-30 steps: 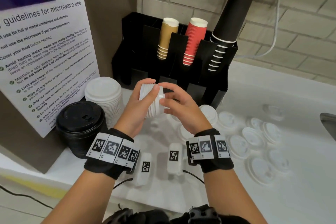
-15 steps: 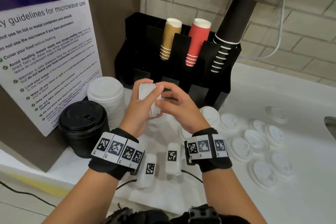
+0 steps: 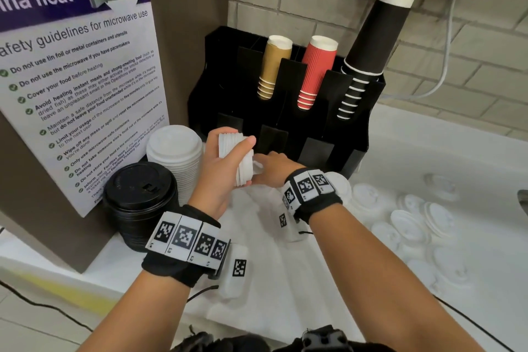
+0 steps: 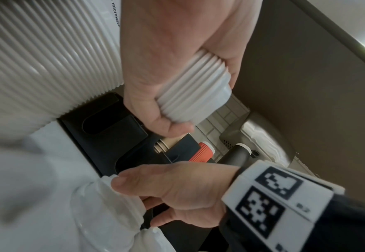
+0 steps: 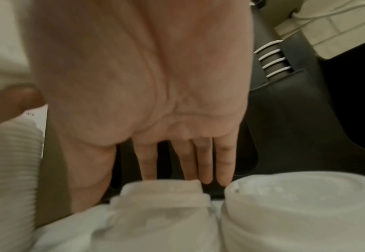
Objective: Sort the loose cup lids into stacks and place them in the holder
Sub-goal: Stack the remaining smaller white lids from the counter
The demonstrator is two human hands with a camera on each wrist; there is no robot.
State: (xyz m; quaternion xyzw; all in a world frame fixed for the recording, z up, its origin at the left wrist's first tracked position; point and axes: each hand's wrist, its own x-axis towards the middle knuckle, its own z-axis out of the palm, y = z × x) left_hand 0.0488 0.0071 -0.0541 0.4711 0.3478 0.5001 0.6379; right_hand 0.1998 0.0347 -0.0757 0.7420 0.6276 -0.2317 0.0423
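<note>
Gripping lid stack [image 3: 235, 158] w/ left hand [image 3: 220, 177], just before holder [image 3: 285, 123] edge.

— How many cup stacks stand in the black holder [image 3: 285, 123]?
— Three: one tan stack [image 3: 274, 66], one red stack [image 3: 315, 71], one black stack [image 3: 368, 46]

— And lid stacks?
— Two stand on the surface [image 3: 428, 157]: a tall white lid stack [image 3: 175, 157] and a black lid stack [image 3: 140, 197]. A third, a small white lid stack [image 3: 233, 157], sits in the left hand [image 3: 220, 177]

— Loose lids [image 3: 408, 226] on the surface?
— At least ten to the right of the holder; they blur into the white, so I cannot give an exact number

— Hands?
— Two, with the right hand [image 3: 271, 168] low beside the left

— Posters?
— One microwave poster [image 3: 71, 71]
</note>
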